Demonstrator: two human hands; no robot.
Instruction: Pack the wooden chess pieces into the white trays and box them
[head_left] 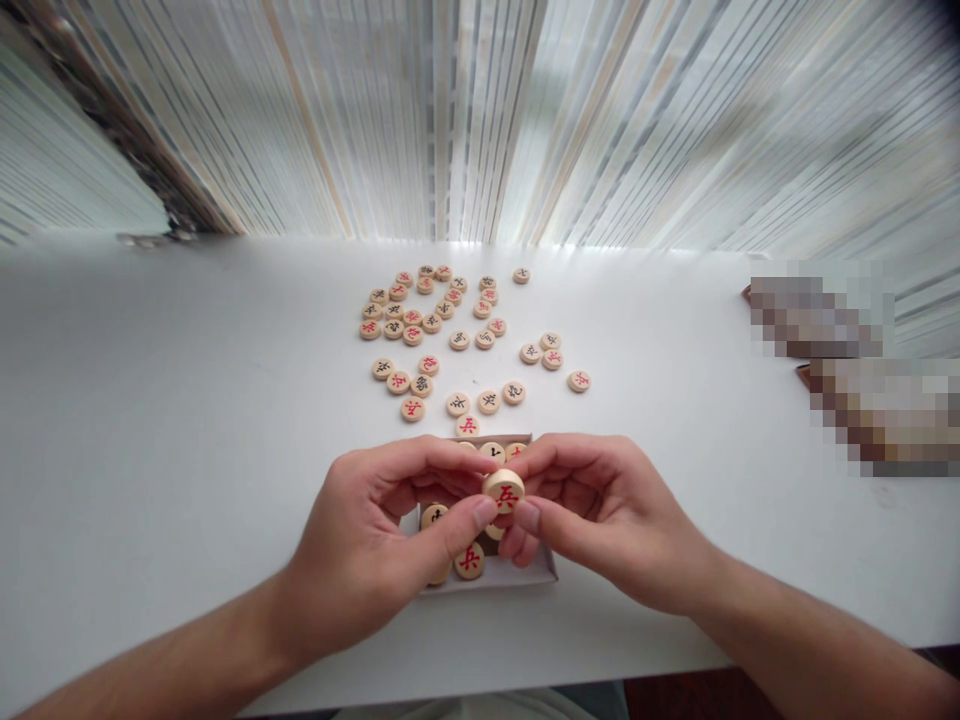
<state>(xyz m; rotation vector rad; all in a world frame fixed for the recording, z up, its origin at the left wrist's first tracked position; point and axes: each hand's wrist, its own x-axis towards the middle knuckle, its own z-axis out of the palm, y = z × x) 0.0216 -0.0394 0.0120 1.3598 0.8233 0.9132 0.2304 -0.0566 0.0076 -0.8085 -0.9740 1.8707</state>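
Between the fingertips of both hands is a round wooden Chinese chess piece point(504, 491) with a red character facing up. My left hand point(397, 530) pinches it from the left and my right hand point(600, 515) from the right. Directly below them a shallow cardboard box point(525, 574) holds several more pieces, among them one with a red character point(469, 561) at its near side. The hands hide much of the box's inside. Just past the box's far edge lies another red-marked piece point(468, 427).
Many loose chess pieces point(412, 318), red and black, are scattered over the white table point(187, 420) beyond the box. Two blurred-out framed items point(885, 415) stand at the right. A striped curtain point(480, 120) hangs along the table's far edge.
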